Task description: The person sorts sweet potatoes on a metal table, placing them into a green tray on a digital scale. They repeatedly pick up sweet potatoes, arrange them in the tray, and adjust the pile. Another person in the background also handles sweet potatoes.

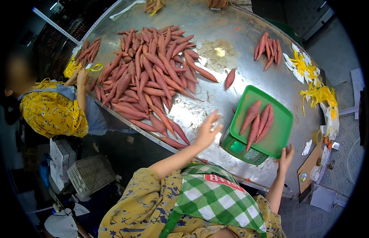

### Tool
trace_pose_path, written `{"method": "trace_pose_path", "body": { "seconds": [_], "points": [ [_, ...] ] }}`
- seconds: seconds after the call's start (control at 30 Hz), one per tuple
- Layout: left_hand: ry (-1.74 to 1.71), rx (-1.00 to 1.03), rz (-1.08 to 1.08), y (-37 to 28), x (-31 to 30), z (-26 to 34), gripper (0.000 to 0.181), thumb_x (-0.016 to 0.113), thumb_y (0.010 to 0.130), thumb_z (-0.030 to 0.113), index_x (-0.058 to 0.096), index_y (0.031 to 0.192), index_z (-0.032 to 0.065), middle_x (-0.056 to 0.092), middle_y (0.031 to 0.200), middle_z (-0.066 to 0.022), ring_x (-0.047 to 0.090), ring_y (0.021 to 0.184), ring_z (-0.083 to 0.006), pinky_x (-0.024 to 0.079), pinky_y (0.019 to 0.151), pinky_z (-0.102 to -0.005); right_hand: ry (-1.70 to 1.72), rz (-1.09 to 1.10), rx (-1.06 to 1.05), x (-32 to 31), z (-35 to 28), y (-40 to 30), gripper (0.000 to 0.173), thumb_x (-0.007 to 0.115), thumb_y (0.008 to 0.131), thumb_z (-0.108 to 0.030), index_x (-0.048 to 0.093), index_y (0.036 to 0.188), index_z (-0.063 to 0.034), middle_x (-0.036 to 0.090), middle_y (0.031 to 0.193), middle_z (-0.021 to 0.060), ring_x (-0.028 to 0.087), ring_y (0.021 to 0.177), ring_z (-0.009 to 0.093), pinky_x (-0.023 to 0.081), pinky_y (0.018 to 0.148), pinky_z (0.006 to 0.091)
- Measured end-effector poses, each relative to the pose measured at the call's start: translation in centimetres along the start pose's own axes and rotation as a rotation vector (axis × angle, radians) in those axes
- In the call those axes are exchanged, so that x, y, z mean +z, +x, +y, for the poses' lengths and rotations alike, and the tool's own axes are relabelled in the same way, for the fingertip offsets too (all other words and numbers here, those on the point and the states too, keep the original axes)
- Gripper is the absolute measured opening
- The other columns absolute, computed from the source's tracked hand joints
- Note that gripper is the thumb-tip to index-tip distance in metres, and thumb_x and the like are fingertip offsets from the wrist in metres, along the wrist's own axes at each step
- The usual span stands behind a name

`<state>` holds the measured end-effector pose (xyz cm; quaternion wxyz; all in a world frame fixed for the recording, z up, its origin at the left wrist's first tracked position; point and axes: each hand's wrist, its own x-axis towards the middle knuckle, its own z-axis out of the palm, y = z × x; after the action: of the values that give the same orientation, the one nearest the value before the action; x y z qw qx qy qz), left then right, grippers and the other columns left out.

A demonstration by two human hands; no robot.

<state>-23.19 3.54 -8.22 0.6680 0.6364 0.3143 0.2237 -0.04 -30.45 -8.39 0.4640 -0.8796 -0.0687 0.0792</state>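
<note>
My left hand (209,131) is over the metal table (214,160), fingers spread and blurred, holding nothing. It lies between the large heap of sweet potatoes (148,68) and a green digital scale (245,151). Several reddish sweet potatoes (263,119) rest in the scale's green tray (281,131), and its display is lit green. Beside the tray's near right corner is my right hand (286,157), fingers apart and empty; whether it touches the rim I cannot tell. A single sweet potato (230,78) lies on the table past the tray's far left corner.
A small group of sweet potatoes (267,49) lies far right, near yellow ties with white tags (305,67). Tape rolls (315,172) and cardboard (310,166) sit at the right edge. On the left, another person (53,107) handles a sweet potato bunch (88,52). A plastic basket (90,175) stands below.
</note>
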Motion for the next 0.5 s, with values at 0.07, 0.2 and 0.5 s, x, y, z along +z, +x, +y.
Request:
{"method": "trace_pose_path", "body": {
  "seconds": [0.07, 0.2, 0.5],
  "points": [
    [0.021, 0.066, 0.171, -0.3, -5.3, 0.1, 0.055, 0.06, 0.083, 0.005, 0.04, 0.134, 0.0042, 0.055, 0.122, -0.0135, 0.052, 0.114, -0.0207, 0.045, 0.086, -0.0318, -0.013, 0.172, -0.178, 1.0, -6.4, -1.0, 0.046, 0.051, 0.092, -0.012, 0.035, 0.134, -0.0013, 0.045, 0.131, 0.0183, 0.044, 0.122, 0.026, 0.036, 0.099, 0.0371],
    [0.177, 0.118, 0.696, 1.2, -16.4, -1.2, 0.046, 0.062, 0.081, 0.007, 0.046, 0.123, 0.0006, 0.044, 0.113, -0.0107, 0.046, 0.107, -0.0221, 0.039, 0.092, -0.0308, 0.11, 0.118, -0.45, 9.0, -18.2, -3.9, 0.045, 0.057, 0.086, -0.012, 0.042, 0.128, -0.0021, 0.049, 0.123, 0.0133, 0.047, 0.116, 0.024, 0.036, 0.099, 0.0371],
    [-0.06, -0.104, 0.698, 4.1, -21.7, 0.4, 0.079, 0.074, 0.076, 0.018, 0.027, 0.135, -0.0029, 0.038, 0.13, -0.0203, 0.044, 0.116, -0.0255, 0.039, 0.096, -0.0362, -0.094, -0.609, -0.866, 39.6, -29.6, -5.5, 0.078, 0.069, 0.073, -0.043, 0.042, 0.128, 0.0036, 0.044, 0.13, 0.0252, 0.041, 0.123, 0.037, 0.032, 0.104, 0.0412]
  ]
}}
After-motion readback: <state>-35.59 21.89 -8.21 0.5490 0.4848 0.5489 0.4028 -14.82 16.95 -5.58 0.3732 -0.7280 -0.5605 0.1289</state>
